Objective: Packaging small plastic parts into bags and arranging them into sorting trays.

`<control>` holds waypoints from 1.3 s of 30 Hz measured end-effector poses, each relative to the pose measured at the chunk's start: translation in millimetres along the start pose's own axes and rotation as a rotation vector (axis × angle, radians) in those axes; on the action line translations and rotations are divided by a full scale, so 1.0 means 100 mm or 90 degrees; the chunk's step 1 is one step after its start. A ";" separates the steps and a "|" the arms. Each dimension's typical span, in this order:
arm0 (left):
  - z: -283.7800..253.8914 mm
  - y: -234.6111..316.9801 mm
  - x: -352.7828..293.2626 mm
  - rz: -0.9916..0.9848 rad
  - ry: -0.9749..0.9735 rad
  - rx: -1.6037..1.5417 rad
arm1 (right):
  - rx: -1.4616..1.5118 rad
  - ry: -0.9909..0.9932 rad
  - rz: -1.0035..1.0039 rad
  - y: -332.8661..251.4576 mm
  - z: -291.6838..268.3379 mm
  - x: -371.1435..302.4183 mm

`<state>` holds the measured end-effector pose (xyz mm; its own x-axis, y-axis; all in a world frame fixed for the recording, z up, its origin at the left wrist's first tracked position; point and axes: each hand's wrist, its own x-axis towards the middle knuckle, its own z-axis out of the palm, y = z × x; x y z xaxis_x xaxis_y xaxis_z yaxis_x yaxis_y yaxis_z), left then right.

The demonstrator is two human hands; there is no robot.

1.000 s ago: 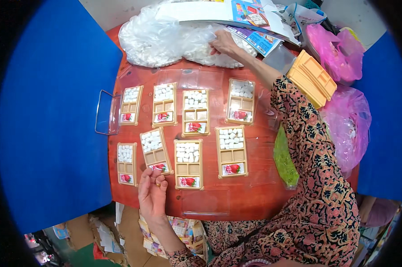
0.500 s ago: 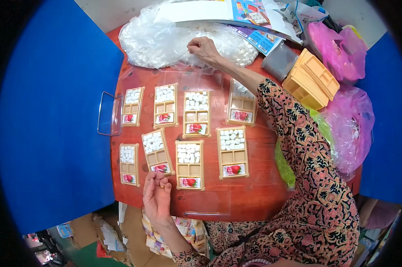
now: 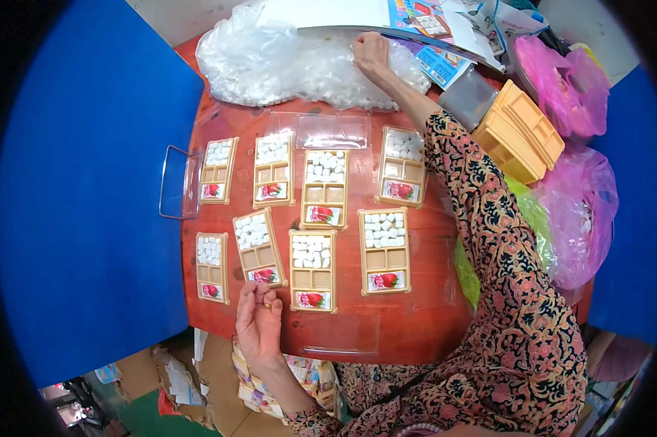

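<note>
My right hand point(image 3: 372, 54) reaches to the far side, over a clear plastic bag point(image 3: 255, 58) of small white marshmallow-like pieces. Its fingers are curled in, and whatever they hold is hidden. Palm up at the near edge, my left hand point(image 3: 260, 324) has loosely bent fingers apart, with nothing visible in them. Just beyond its fingertips is a tilted tan compartment tray point(image 3: 259, 258). Several such trays lie in two rows, each with white pieces in the far compartment and a strawberry-printed sachet point(image 3: 311, 300) in the near one. Their middle compartments are bare.
Stacked tan trays point(image 3: 517, 135) and a grey container point(image 3: 468, 98) stand at the far right, beside pink plastic bags point(image 3: 561, 84). Printed cardboard point(image 3: 328, 14) lies over the bag. Clear plastic covers point(image 3: 333, 132) rest on the red table point(image 3: 416, 331). Blue panels point(image 3: 95, 189) flank it.
My right hand has moved right and slightly farther away along the bag, its fingers now more curled. My left hand has hardly moved. The view has shifted slightly.
</note>
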<state>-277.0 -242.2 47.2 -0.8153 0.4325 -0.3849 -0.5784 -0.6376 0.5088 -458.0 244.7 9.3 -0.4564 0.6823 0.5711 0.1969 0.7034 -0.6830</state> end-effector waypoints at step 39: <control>-0.59 0.02 -0.55 0.054 0.027 -0.044 | 0.037 -0.421 -0.601 -1.06 -0.16 -1.59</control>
<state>-232.4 -304.9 23.8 -0.8589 0.3482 -0.3755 -0.5025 -0.7140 0.4875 -392.5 65.4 -1.9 -0.7692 -0.3603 0.5278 -0.4973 0.8561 -0.1403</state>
